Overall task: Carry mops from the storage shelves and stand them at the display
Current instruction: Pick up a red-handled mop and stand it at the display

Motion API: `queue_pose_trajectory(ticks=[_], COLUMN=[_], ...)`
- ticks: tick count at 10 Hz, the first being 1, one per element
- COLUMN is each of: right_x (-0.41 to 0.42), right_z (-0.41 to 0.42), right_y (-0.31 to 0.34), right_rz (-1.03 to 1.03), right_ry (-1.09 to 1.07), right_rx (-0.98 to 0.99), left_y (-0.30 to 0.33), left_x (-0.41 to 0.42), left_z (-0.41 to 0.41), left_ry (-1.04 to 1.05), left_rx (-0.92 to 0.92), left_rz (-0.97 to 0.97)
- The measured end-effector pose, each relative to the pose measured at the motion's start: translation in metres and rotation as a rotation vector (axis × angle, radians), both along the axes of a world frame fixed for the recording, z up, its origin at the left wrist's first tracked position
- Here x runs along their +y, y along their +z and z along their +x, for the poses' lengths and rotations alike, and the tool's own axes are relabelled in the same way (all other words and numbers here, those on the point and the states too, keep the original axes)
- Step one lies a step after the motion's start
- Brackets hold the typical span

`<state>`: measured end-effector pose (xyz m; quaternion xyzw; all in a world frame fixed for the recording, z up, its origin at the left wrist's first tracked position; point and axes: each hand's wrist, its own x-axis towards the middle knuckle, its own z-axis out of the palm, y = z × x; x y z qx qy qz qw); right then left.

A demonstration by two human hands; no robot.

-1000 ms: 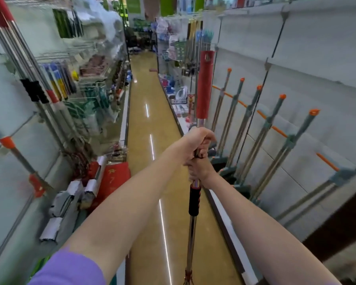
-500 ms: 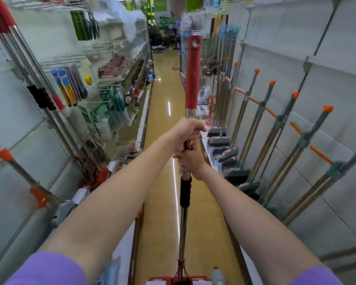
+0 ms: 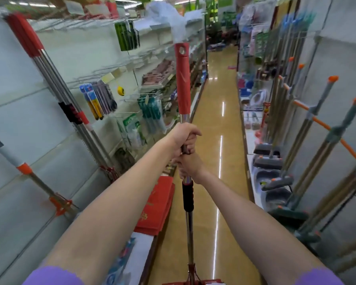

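I hold a mop upright in front of me in a shop aisle. It has a red top grip, a steel pole, a black sleeve lower down and a red head at the bottom edge of the view. My left hand grips the steel pole just under the red grip. My right hand grips the pole directly below it, above the black sleeve. More red-handled mops lean against the left shelving. Green and grey mops with orange caps stand in a row along the right shelving.
The glossy tan floor runs straight ahead between two shelf walls. Packaged goods hang on left-hand hooks. A stack of red mats lies on the low left shelf. Grey basins sit on the low right shelf.
The view has swung left and moved along the aisle; the right-hand mop row slid toward the frame's right edge. Both hands keep the same grip on the pole.
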<state>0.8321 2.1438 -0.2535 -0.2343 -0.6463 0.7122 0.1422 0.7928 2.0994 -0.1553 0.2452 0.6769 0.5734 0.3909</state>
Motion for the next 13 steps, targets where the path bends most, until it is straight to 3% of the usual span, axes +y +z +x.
queue_pose_trajectory(ticks=[3,5,8,10,13], right_x=[0.074,0.110,0.162,0.167,0.144], right_z=[-0.055,-0.110,-0.218,-0.297,-0.370], right_y=[0.011,0.002,0.011,0.012,0.033], right_rz=[0.123,0.175,0.073,0.045,0.201], right_ry=[0.109,0.171,0.241,0.369,0.429], right_rx=[0.128,0.058,-0.049,-0.049,-0.021], left_y=[0.009,-0.004,-0.010,-0.013,-0.004], left_x=[0.067,0.102,0.156,0.155,0.130], left_z=[-0.050,-0.108,-0.227,-0.307,-0.374], left_ry=[0.117,0.146,0.196,0.307,0.491], left_rx=[-0.015,-0.029,-0.045,-0.056,-0.036], left_rz=[0.054,0.068,0.062,0.077,0.106])
